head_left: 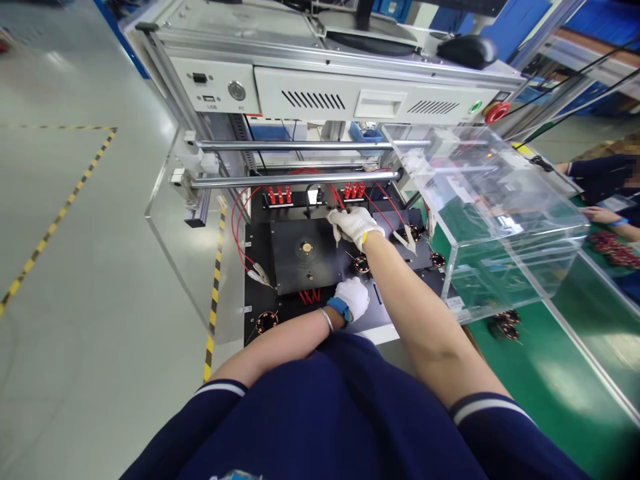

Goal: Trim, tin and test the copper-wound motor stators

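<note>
My right hand point(357, 225), in a white glove with a yellow cuff edge, is closed on a pale clip point(337, 235) with red leads by the black plate's right edge. My left hand point(353, 297), gloved with a blue wrist strap point(340, 308), is curled near the plate's lower right corner; what its fingers hold, if anything, is hidden. Between the hands lies a ring-shaped copper-wound coil point(361, 265). The square black plate point(290, 267) is left of both hands. Other pale clips point(259, 275) on red leads rest at its left and farther right.
More coils point(267, 323) lie at the front left and right. A raised clear cover point(500, 200) stands to the right. Two metal rods point(300, 180) cross above red connectors point(280, 195). A red stop button point(497, 112) is on the upper panel. Another person's hand point(603, 215) shows at far right.
</note>
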`<state>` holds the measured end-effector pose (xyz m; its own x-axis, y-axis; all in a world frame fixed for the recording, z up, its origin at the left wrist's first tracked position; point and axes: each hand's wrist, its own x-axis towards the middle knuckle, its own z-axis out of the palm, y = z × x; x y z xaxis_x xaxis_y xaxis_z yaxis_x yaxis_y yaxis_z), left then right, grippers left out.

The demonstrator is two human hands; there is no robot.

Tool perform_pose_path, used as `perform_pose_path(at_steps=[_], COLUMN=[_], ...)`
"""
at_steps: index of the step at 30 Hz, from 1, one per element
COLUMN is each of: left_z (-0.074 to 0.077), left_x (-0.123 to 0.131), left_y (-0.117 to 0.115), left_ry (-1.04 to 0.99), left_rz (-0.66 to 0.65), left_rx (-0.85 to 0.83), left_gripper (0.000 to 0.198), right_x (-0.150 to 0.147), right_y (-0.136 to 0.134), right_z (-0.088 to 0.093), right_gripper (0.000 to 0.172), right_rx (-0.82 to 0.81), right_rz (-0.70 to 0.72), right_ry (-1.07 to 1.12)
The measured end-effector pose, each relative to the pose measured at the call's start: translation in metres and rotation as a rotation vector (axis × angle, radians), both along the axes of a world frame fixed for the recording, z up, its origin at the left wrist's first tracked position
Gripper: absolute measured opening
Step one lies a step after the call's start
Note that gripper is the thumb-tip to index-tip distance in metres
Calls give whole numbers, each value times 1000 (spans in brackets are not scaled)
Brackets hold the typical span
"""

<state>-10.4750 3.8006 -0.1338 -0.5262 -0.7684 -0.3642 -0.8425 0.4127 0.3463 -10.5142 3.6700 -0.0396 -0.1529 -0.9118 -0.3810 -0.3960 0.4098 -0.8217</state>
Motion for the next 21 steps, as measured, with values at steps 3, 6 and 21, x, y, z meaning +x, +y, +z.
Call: perform_pose_path(at_steps=[3, 6, 21], left_z=[15, 43, 57], left_x=[17, 49, 146], left_y=[8, 9, -58], left_ry=[33, 73, 155], left_rz=[-30, -32, 174], left_rx=[-68, -189, -607], left_gripper=[29, 30, 14], right_x=[-1, -1, 2], right_y=[-1, -2, 4], right_z=[1, 5, -3], right_gripper=[24, 25, 27], right_rx=[-1, -3, -12], right_rz=[-2, -21, 5], right_ry=[-25, -52, -149])
